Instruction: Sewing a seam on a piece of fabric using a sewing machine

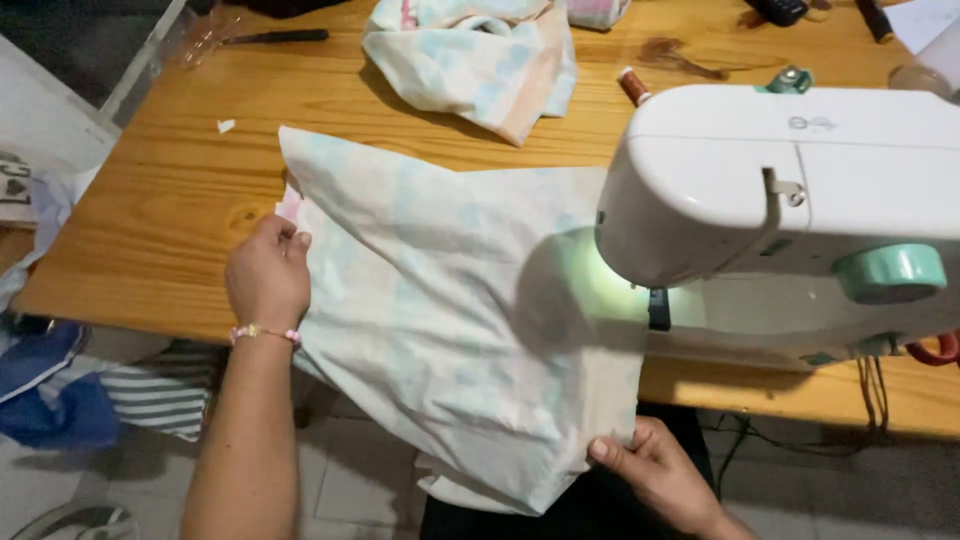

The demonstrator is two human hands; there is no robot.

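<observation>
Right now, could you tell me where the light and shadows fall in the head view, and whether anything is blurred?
In the head view, the sewing machine lamp throws a bright greenish patch on the pale fabric under its head; a soft shadow lies just left of it; the left hand and right hand look sharp, the floor corners softer.

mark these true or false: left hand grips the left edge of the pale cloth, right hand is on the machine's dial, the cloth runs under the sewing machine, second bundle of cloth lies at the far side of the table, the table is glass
1. The left hand grips the left edge of the pale cloth. True.
2. The right hand is on the dial. False: it holds the cloth's near edge, off the table; the mint dial is untouched.
3. The cloth runs under the sewing machine. True.
4. A second cloth bundle lies at the table's far side. True.
5. The table is glass. False: it is wood.
</observation>
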